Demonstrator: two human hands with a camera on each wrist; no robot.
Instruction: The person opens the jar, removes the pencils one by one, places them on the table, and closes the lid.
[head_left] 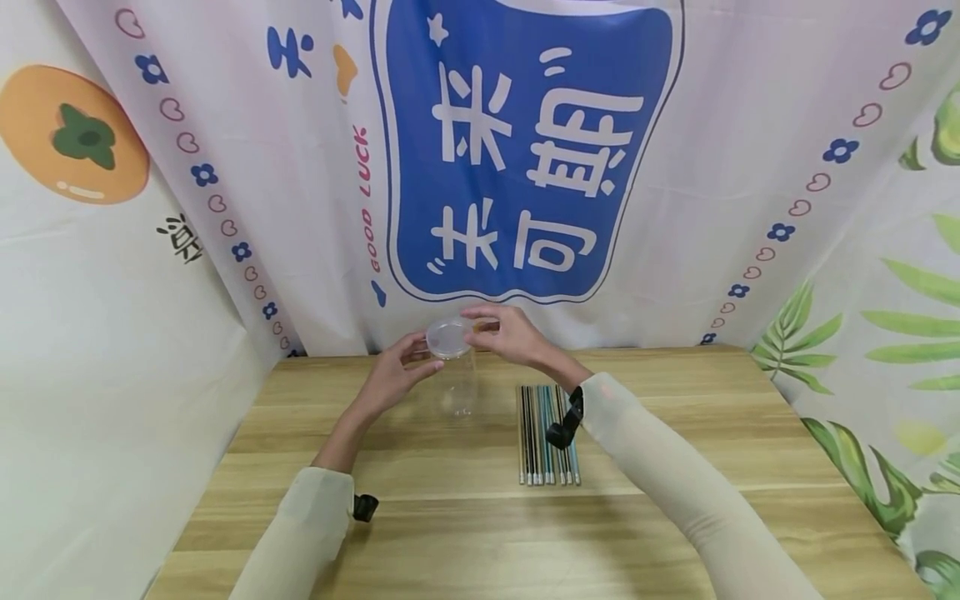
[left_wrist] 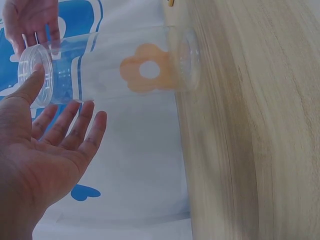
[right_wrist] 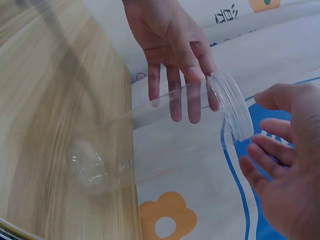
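Observation:
A clear plastic jar (head_left: 459, 387) with a clear round lid (head_left: 448, 337) stands upright near the table's back edge. My left hand (head_left: 396, 373) is at its upper left side. In the left wrist view, that hand's thumb lies across the lid's rim, and its fingers (left_wrist: 90, 132) are spread and nearly straight at the jar's side. On the other side, my right hand (head_left: 510, 335) reaches to the lid, thumb and fingers apart around its edge. From the right wrist view, those fingertips (right_wrist: 257, 140) are close to the lid; whether they touch it, I cannot tell.
A row of several pencils (head_left: 531, 437), black, blue and gold, lies on the wooden table (head_left: 420, 517) to the jar's right, partly under my right forearm. A printed curtain (head_left: 637, 317) hangs directly behind the table. Black straps with small devices (head_left: 365, 507) are on both wrists.

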